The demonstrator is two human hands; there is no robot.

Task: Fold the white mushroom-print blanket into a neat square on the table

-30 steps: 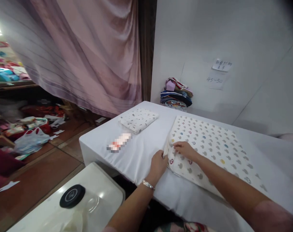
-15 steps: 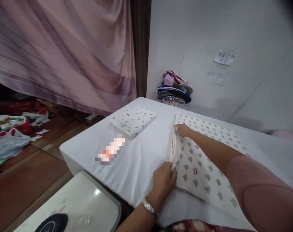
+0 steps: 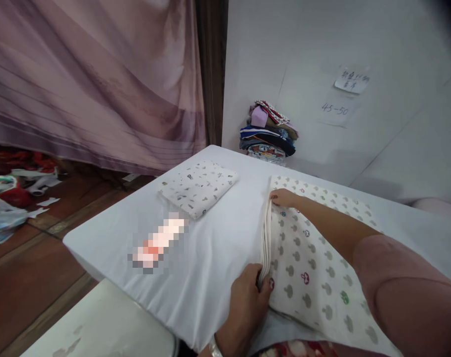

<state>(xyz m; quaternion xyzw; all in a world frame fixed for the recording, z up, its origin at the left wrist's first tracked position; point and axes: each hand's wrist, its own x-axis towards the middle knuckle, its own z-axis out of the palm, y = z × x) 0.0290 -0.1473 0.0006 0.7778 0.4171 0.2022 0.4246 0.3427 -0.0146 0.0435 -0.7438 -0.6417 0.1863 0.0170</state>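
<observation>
A white folded cloth [image 3: 316,258] printed with grey, red and green mushroom shapes lies on the white-covered table in front of me. Its left side is a stack of several folded layers. My left hand [image 3: 249,300], with a silver bracelet at the wrist, pinches the near end of those layers. At their far end, my right hand [image 3: 284,197] grips the same edge between thumb and fingers, the forearm reaching across the cloth. Part of the cloth is hidden under that arm. To the left rests another folded white cloth [image 3: 201,188] with small dark prints.
A pixelated narrow object [image 3: 159,243] lies left of my hands on the table [image 3: 109,233]. Folded clothes [image 3: 268,134] are piled against the wall. A white lid-like surface [image 3: 109,322] stands at the front left. A pink curtain [image 3: 98,74] hangs behind; plastic bags [image 3: 4,223] lie on the floor.
The view has shifted slightly, so the table's left part appears lower and further left. Both hands keep their hold on the cloth's layered edge.
</observation>
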